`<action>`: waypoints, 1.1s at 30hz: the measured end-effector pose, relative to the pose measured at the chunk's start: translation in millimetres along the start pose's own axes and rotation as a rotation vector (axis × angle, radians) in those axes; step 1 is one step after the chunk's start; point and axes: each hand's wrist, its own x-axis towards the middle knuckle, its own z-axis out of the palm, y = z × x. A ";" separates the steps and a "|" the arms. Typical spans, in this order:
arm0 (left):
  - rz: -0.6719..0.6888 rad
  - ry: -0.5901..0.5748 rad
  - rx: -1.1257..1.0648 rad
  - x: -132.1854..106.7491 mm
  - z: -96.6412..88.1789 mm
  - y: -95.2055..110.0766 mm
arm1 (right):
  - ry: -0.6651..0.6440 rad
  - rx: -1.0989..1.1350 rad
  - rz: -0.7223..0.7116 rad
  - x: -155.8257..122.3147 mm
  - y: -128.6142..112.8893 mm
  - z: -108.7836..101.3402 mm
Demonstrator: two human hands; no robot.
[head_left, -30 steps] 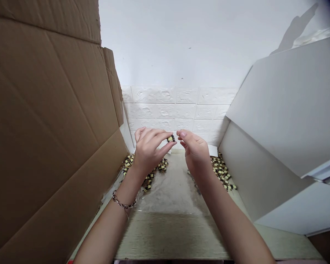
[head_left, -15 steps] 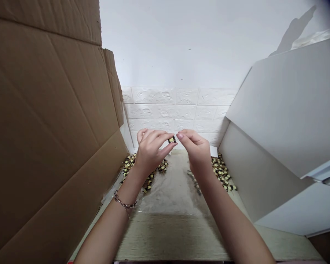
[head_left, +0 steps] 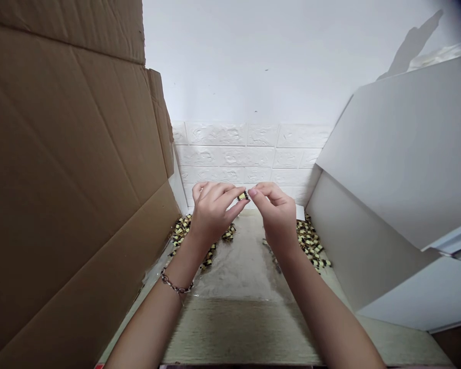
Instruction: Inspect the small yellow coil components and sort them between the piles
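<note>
My left hand pinches a small yellow-and-black transformer between thumb and fingertips, with thin metal pins sticking out at its sides. Close at its right, my right hand has thumb and forefinger pressed together at the pin ends. Whether a fine wire or a pin is between those fingertips is too small to tell. Both hands are raised above the table. Heaps of similar transformers lie below, one pile on the left and another pile on the right, each partly hidden by my arms.
A clear plastic sheet covers part of the pale wooden table. A tall cardboard panel walls off the left side. White box panels stand on the right. Behind is a white wall with brick-pattern covering.
The transformer has tilted slightly in my left fingers, and its pins now reach closer to my right fingertips. Both hands have shifted a little to the right in view.
</note>
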 end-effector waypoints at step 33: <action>0.060 0.034 -0.078 -2.4 5.0 -1.3 | 0.142 0.430 0.387 16.1 16.9 -1.9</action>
